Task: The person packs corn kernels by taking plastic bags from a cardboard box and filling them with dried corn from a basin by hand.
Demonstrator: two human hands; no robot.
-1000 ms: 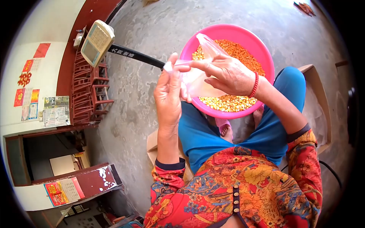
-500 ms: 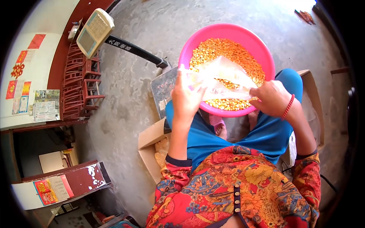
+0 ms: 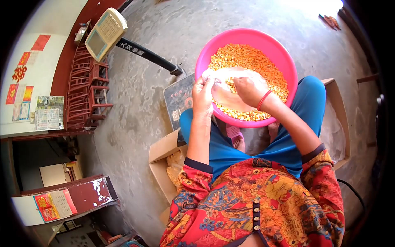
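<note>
A large pink basin [image 3: 290, 61] sits in front of my knees, with loose orange-yellow corn kernels [image 3: 247, 55] in it. Over the kernels lies a clear plastic bag [image 3: 225, 98]. My left hand [image 3: 203, 94] pinches the bag's edge near the basin's left rim. Above the middle of the basin, my right hand [image 3: 250, 91], with a red cord bracelet at the wrist, is closed against the bag. Its fingertips point down and are hidden, so what they hold does not show.
A platform scale [image 3: 176, 96] stands left of the basin, its display head [image 3: 106, 35] on a black post. An open cardboard box [image 3: 160, 150] holds a bag of corn at my left; another box [image 3: 340, 119] with clear plastic is at my right. Red wooden chairs [image 3: 88, 88] line the wall.
My right hand has moved left from the basin's right rim to over its middle. My left fingers have closed on the bag edge, and the bag is drawn lower and leftward.
</note>
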